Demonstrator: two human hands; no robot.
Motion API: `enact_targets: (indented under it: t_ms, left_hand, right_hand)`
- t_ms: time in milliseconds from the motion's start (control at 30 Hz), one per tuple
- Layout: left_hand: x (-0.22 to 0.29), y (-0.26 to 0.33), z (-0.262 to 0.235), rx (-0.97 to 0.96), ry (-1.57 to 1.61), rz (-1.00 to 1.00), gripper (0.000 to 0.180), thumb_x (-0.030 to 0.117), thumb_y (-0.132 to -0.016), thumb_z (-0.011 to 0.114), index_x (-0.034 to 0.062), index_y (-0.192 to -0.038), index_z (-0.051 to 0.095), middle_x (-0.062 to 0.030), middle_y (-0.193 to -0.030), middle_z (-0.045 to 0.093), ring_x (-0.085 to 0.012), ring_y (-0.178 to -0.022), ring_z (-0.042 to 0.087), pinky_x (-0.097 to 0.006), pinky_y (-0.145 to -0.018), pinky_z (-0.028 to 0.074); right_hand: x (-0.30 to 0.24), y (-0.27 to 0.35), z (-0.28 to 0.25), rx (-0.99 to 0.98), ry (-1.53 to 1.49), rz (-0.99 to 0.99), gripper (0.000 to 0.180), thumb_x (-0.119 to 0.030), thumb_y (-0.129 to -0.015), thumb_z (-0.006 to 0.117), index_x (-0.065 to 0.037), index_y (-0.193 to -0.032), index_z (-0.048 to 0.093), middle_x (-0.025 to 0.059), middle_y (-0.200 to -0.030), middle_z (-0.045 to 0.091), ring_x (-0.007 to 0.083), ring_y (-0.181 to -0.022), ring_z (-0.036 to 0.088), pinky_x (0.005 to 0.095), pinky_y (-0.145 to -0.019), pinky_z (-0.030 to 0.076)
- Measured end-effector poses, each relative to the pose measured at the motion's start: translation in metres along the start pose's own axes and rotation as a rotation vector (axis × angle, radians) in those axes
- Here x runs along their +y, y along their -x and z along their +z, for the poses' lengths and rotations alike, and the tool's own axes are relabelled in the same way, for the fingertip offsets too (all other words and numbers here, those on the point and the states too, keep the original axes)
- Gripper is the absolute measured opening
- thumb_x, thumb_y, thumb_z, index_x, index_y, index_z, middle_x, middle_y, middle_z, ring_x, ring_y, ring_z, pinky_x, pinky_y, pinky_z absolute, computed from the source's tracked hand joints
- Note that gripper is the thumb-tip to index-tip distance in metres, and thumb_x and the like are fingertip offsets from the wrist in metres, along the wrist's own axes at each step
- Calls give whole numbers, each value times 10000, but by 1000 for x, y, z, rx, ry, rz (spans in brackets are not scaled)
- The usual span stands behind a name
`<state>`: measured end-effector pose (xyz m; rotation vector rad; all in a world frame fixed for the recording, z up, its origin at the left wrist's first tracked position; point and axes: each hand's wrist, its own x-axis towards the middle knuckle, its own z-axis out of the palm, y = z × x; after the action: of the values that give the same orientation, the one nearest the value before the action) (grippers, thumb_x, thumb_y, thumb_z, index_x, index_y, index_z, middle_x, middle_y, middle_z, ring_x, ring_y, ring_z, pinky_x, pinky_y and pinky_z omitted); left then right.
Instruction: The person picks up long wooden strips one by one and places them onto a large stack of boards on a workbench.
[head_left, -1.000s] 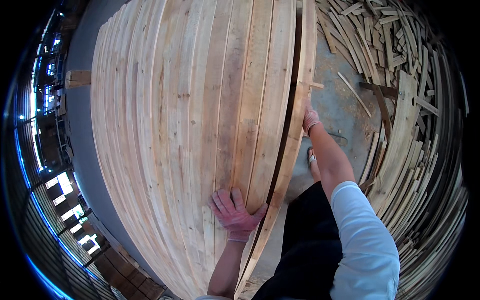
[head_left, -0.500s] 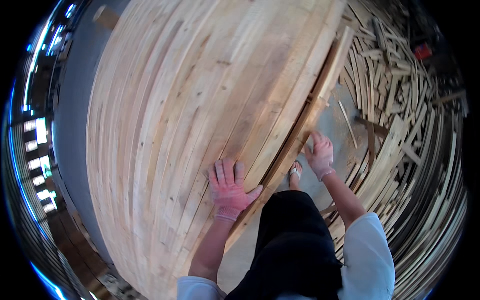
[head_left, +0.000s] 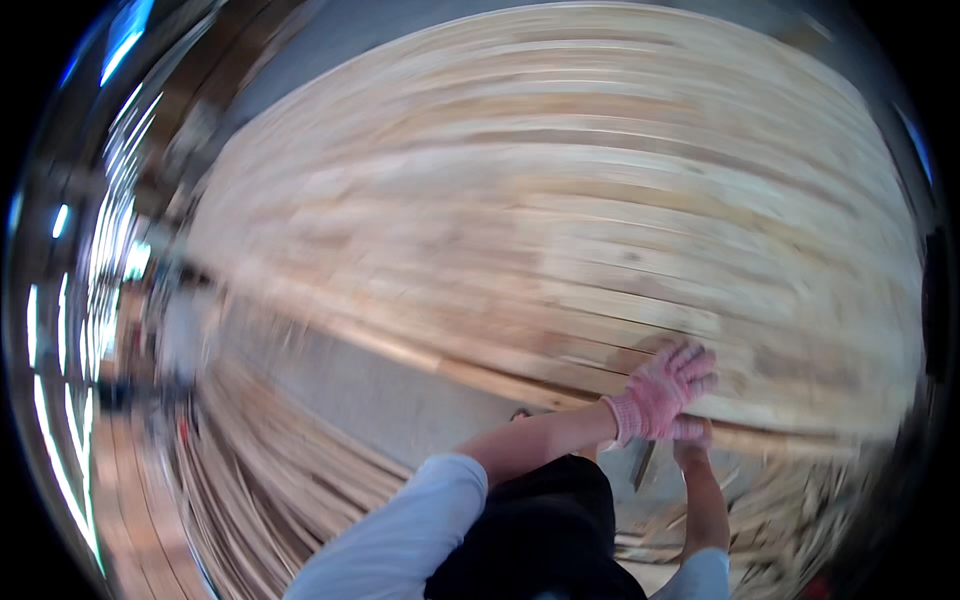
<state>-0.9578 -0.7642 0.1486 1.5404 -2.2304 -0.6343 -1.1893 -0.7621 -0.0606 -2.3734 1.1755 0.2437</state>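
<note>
Long pale wooden boards [head_left: 600, 215] lie side by side in a wide layer, blurred by motion. My left hand [head_left: 665, 390], in a pink and white knitted glove, rests on the boards close to their near edge, fingers spread. Just below it, at that edge, is my right hand [head_left: 692, 440], also gloved. Its fingers are mostly hidden behind the left hand and the board edge, so its grip does not show. A narrow edge board [head_left: 480, 378] runs along the near side, with a dark gap beside it.
Long thin strips of wood [head_left: 290, 460] are piled at the lower left. Loose offcuts [head_left: 790, 510] lie on the floor at the lower right. Grey floor [head_left: 380, 385] shows between the boards and the strips. Bright wall openings [head_left: 85, 450] are at the far left.
My view has swung left, so the boards now run across it. My hands, apart before, are now close together at the near edge, the left one still on the boards.
</note>
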Motion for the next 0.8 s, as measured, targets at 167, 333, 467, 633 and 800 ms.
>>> enact_targets:
  t_ms: [167, 333, 467, 633, 800]
  left_hand:
    - [-87, 213, -18, 158, 357, -527, 482, 387, -890, 626, 85, -1266, 612, -137, -1274, 607, -304, -1170, 586, -378, -993, 463]
    - [-185, 434, 4, 946, 1417, -1603, 573, 533, -963, 463, 78, -1297, 560, -100, -1089, 591, -233, -965, 536, -370, -833, 460]
    - [-268, 522, -9, 1495, 2024, -1237, 856, 716, -938, 286, 102, -1534, 251, -182, -1583, 248, -317, -1444, 280, -489, -1166, 246]
    - [-316, 561, -62, 1796, 2165, -1061, 726, 717, -914, 324, 50, -1069, 566, -106, -921, 587, -284, -870, 571, -475, -803, 474]
    - [-292, 590, -118, 1756, 2386, -640, 541, 619, -918, 389, 106, -829, 533, 15, -545, 403, -174, -471, 412, -359, -523, 412]
  right_hand:
    - [4, 15, -18, -309, 492, 57, 345, -253, -813, 669, -139, -1132, 603, 97, -1110, 660, 253, -1083, 623, 396, -941, 461]
    - [-36, 28, -51, -320, 587, 86, 237, -245, -772, 692, -137, -977, 644, 95, -950, 677, 269, -936, 666, 406, -857, 496]
    - [-75, 77, -91, -342, 666, 0, 367, -386, -818, 628, -147, -1096, 645, 122, -1017, 700, 322, -893, 678, 470, -741, 538]
    - [-152, 133, -107, -205, 890, -38, 354, -392, -763, 656, -121, -990, 641, 163, -950, 687, 318, -907, 682, 474, -714, 545]
    - [-198, 127, -93, -214, 797, 40, 344, -394, -779, 650, -129, -999, 647, 152, -939, 688, 304, -890, 681, 467, -704, 545]
